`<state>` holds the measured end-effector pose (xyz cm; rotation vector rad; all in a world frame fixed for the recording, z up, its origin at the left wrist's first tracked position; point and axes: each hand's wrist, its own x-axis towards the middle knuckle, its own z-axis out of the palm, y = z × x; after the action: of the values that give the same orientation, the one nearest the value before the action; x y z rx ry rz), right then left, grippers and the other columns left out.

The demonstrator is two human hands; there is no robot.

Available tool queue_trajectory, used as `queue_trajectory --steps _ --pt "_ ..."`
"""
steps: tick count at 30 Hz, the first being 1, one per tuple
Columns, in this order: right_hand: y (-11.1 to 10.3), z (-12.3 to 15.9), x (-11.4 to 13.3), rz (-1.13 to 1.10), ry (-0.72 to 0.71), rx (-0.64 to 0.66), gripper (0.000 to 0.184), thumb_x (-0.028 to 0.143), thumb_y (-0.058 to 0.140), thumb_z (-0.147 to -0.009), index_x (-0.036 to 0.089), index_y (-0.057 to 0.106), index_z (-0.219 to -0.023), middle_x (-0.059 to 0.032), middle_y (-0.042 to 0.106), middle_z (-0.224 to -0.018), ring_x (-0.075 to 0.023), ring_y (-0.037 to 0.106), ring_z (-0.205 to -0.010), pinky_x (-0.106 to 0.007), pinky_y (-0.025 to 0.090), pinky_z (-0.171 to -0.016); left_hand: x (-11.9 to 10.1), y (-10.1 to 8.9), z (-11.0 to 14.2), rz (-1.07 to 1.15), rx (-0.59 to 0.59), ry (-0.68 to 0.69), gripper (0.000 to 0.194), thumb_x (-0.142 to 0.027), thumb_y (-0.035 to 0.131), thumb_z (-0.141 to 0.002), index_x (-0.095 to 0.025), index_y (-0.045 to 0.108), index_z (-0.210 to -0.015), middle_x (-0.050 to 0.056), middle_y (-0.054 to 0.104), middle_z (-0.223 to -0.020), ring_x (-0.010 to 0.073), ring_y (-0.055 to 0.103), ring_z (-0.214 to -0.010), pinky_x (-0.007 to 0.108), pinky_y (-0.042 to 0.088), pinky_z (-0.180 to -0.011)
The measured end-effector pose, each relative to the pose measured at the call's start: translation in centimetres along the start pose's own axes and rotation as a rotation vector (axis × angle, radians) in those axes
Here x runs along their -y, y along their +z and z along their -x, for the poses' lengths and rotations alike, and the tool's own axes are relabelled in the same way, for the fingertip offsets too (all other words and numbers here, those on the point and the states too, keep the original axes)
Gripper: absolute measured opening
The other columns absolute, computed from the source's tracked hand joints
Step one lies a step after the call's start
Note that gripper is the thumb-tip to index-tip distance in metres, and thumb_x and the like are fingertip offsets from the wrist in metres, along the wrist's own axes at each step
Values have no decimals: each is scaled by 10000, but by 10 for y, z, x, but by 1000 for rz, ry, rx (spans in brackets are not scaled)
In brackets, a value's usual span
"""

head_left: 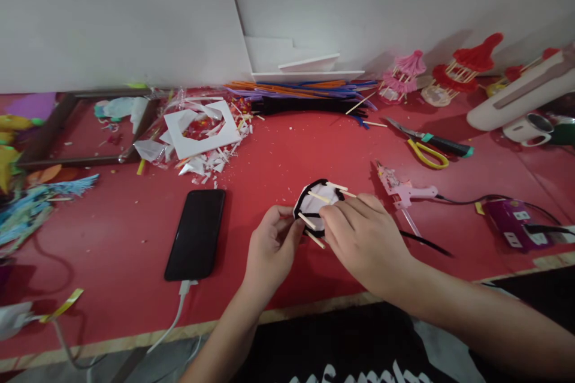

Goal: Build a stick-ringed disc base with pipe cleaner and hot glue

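Black rims the white disc (311, 205) the left hand (272, 242) pinches; the right hand (363, 238) covers part, its hold unclear.

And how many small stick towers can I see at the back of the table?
3: a pink tower right of the pipe cleaners, a red tower farther right, and what looks like a yellow-and-red tower partly hidden behind the pale cylinder. More may be hidden there.

White lettering (330, 372) on the black shirt (332, 335) is illegible.
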<state>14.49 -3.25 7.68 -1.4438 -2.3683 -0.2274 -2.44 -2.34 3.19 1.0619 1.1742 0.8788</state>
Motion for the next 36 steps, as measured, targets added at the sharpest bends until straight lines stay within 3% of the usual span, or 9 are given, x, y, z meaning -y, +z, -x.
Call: queue_trajectory --steps 5,14,20,26,31,36 --pt "-3 -4 -1 -76 0 -20 202 121 527 -925 183 640 -770 2 597 -656 -178 520 -654 -330 315 -709 1 -3 1 32 13 10 219 -381 641 -876 -200 533 -936 46 755 -877 180 723 -787 296 595 -709" --pt "5 -8 -1 -21 27 -145 188 155 596 -919 189 677 -753 10 621 -628 -171 522 -679 -345 323 -727 -2 1 3 84 30 18 211 -356 650 -876 -205 506 -910 42 763 -866 162 722 -733 282 605 -679" --pt "7 -6 -1 -44 40 -200 107 170 617 -913 181 711 -862 -12 728 -771 -186 599 -750 -352 378 -770 -1 -2 7 -35 101 80 138 -316 589 -924 -211 512 -970 49 772 -902 169 741 -806 271 589 -727" --pt "7 -3 -2 -98 29 -290 91 175 646 -898 175 698 -823 -9 709 -700 -165 600 -658 -346 397 -727 -3 -5 11 -115 113 103 118 -315 591 -918 -213 544 -955 67 773 -935 190 747 -828 262 576 -700" --pt "6 1 -3 -143 -9 -278 99 177 634 -907 203 689 -828 27 667 -653 -141 576 -639 -330 388 -735 -1 -4 12 -156 71 111 341 -322 594 -916 -212 581 -1239 57 784 -911 195 754 -807 282 599 -713" --pt "6 3 -8 -158 -63 -201 71 177 626 -909 177 694 -889 8 671 -714 -163 596 -713 -346 395 -784 3 -5 11 -152 54 137 371 -301 599 -911 -184 623 -1262 72 786 -972 195 752 -849 296 607 -784"
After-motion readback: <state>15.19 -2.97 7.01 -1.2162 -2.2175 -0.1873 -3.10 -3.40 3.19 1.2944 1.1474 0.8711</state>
